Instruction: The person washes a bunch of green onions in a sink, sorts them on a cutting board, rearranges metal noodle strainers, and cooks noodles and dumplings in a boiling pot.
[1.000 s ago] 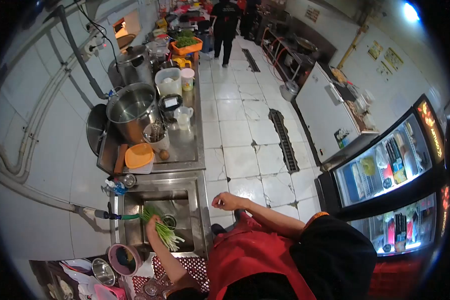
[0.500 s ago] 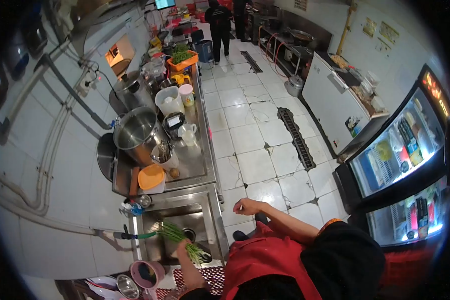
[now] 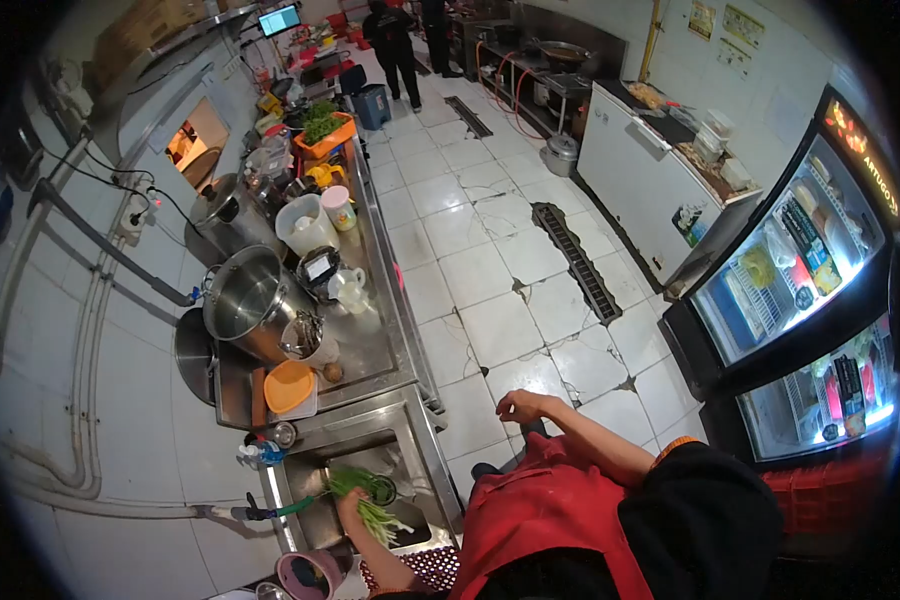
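In the sink (image 3: 300, 465), my left hand (image 3: 350, 507) is closed round a bunch of spring onions (image 3: 378, 522). Their green tops point towards the wall side and their pale ends towards me. A green hose end (image 3: 296, 506) reaches over the basin beside the bunch; I cannot tell whether water runs from it. My right hand (image 3: 520, 405) hangs in the air right of the sink, in front of my red apron (image 3: 545, 515). Its fingers are loosely curled and nothing shows in them.
Past the sink, a steel counter (image 3: 370, 345) carries a large pot (image 3: 255, 300), an orange lid (image 3: 289, 387) and a white tub (image 3: 307, 225). A pink bucket (image 3: 308, 575) stands near my left forearm. To the right is a lit fridge (image 3: 785, 260). Two people stand far back.
My left hand and the spring onions have shifted slightly within the sink, the bunch now hanging more steeply. My view has turned a little to the right. My right hand stays raised, its fingers curled.
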Demonstrator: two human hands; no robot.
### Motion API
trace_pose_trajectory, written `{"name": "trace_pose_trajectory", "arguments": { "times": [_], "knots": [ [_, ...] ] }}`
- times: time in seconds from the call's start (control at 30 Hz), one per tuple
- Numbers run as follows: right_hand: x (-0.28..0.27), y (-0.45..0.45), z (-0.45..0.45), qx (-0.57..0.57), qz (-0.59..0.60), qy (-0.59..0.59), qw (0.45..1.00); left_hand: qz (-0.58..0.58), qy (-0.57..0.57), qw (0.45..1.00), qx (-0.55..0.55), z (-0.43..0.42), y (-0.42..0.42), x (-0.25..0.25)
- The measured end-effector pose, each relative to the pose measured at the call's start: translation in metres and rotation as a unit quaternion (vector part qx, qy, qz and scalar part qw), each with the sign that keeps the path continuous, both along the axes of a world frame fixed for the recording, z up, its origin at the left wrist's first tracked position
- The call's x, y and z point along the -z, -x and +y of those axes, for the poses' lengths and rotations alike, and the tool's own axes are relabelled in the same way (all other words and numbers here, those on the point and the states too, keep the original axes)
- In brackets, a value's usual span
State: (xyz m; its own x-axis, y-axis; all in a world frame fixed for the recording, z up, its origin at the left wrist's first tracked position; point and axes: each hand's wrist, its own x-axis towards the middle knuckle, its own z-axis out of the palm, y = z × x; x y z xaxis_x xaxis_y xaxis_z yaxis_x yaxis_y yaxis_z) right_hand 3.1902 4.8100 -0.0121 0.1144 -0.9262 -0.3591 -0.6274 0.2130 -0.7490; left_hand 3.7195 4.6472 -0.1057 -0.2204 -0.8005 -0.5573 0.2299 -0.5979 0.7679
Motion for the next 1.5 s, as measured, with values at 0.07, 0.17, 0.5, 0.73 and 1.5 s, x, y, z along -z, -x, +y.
{"name": "trace_pose_trajectory", "arguments": {
  "times": [0.07,0.17,0.5,0.73,1.5],
  "knots": [
    [-0.004,0.016,0.005,0.024,0.013,-0.020,0.999,-0.110,-0.149,0.982,0.031,-0.005,0.014,-0.038],
    [0.001,0.042,0.009,0.023,0.007,-0.031,0.999,-0.264,-0.079,0.946,0.172,-0.002,0.027,-0.006],
    [0.042,0.187,0.020,0.069,-0.018,-0.083,0.994,-0.598,0.025,0.768,0.228,-0.034,0.066,-0.037],
    [0.060,0.322,-0.020,0.081,-0.034,-0.055,0.995,-0.753,-0.127,0.583,0.279,-0.006,0.114,-0.096],
    [0.089,0.773,-0.195,0.223,0.100,-0.047,0.968,-0.328,0.466,0.745,0.345,-0.357,0.967,-0.257]
  ]
}}
